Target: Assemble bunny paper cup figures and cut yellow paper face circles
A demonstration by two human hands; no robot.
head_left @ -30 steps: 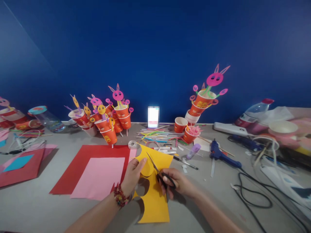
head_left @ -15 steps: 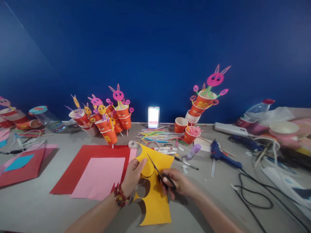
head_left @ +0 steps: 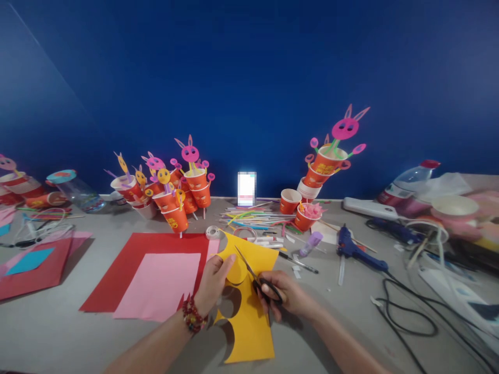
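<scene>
My left hand [head_left: 213,280] pinches the left edge of a sheet of yellow paper [head_left: 252,332], thumb on top. Rounded pieces have been cut out of the sheet's left side, leaving curved notches. In my right hand [head_left: 283,293] is a pair of scissors [head_left: 257,280] with black handles, fingers through the loops. The blades point up and left over the paper, beside a rounded, partly cut shape next to my left thumb. Under the left forearm's side lie a pink sheet [head_left: 159,285] and a larger red sheet [head_left: 113,280].
A blue glue gun [head_left: 360,252] with its black cable [head_left: 413,332] lies to the right. Beyond the paper are a glue stick [head_left: 311,243], a pen [head_left: 300,262], a tape roll [head_left: 212,232] and several pipe cleaners [head_left: 249,218]. Decorated red paper cups [head_left: 175,219] stand along the wall.
</scene>
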